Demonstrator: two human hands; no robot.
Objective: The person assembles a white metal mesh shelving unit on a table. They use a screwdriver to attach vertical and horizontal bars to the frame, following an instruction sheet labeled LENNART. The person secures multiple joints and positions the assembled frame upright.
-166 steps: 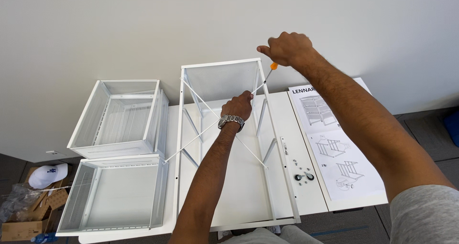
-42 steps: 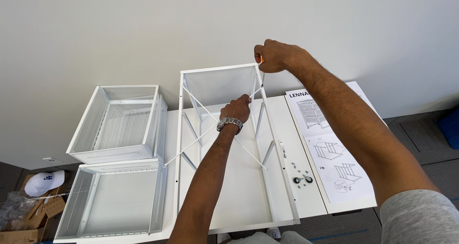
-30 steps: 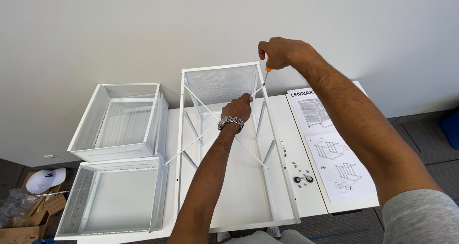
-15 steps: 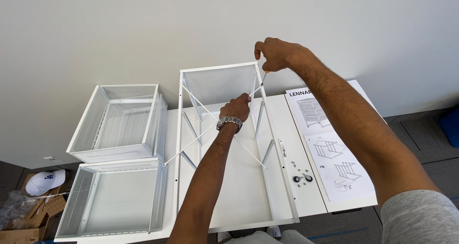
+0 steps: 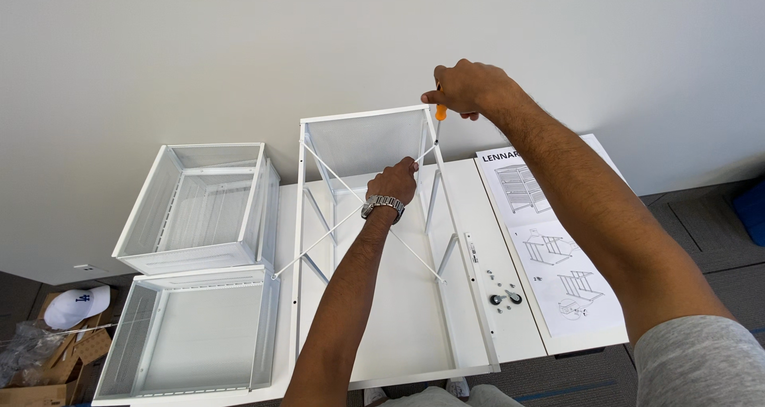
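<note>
White metal frame (image 5: pixel 319 239) stands on the white table (image 5: pixel 510 327), left of the instruction sheet (image 5: pixel 550 247). It looks light but springy: thin rails, diagonal brace wires, smooth painted surfaces, best gripped at the corner posts. Right hand (image 5: pixel 470 88) is clenched around an orange-handled screwdriver (image 5: pixel 439 114) at the frame's far right top corner. Left hand (image 5: pixel 394 182) reaches inside the frame, fingers closed at the brace near that corner. Two mesh baskets (image 5: pixel 199 208) sit left of the frame.

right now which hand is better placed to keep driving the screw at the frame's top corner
The right hand. It already grips the orange-handled screwdriver, tip down at the top right corner of the white frame. The left hand is lower, inside the frame, holding a cross brace.
</note>
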